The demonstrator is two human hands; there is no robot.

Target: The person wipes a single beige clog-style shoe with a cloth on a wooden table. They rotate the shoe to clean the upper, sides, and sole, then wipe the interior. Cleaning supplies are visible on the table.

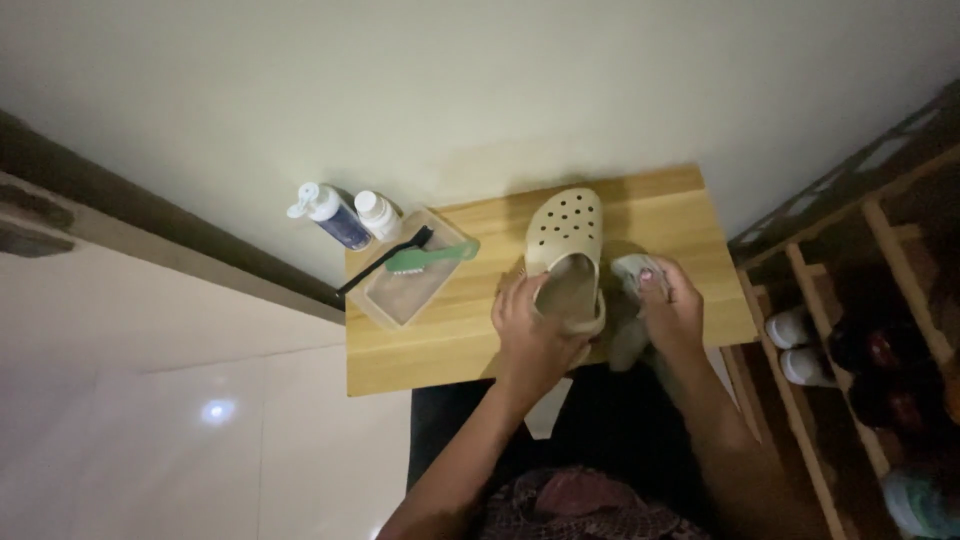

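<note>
Left hand (528,330) clamped on beige clog (567,255) heel, long axis toward 12 o'clock. Right hand (672,312) at 3 o'clock, closed on grey cloth (632,268).

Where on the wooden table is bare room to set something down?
Bare wood on the table runs along the near-left edge, below the plastic tub, and at the far-right corner beyond the clog. Crowded: the middle, where the left hand and right hand work.
</note>
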